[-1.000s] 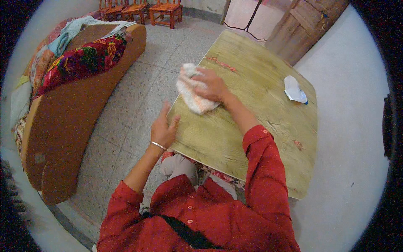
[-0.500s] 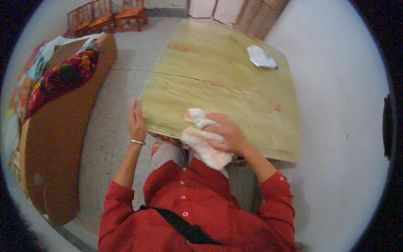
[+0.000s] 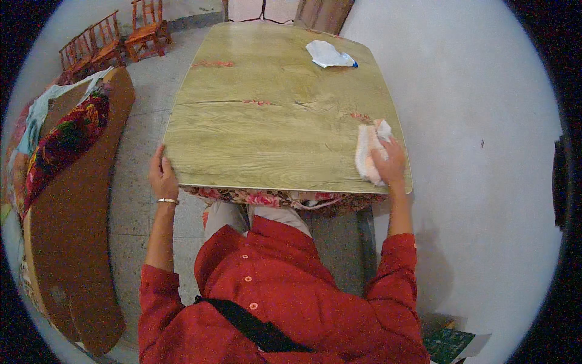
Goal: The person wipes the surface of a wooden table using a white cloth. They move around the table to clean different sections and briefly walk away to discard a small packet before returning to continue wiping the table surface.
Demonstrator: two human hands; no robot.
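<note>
My right hand presses a crumpled white-and-pink cloth flat on the near right corner of a yellow-green wood-grain table. My left hand, with a bangle on the wrist, grips the table's near left corner. A second white cloth or wrapper with a blue tip lies at the far right of the tabletop.
A brown curved sofa with floral cushions stands to the left. Small orange wooden chairs are at the far left. A pale wall runs along the table's right side. A floral fabric hangs under the table's near edge.
My right hand has slid the cloth from the near middle edge over to the near right corner. My left hand stays on the left corner.
</note>
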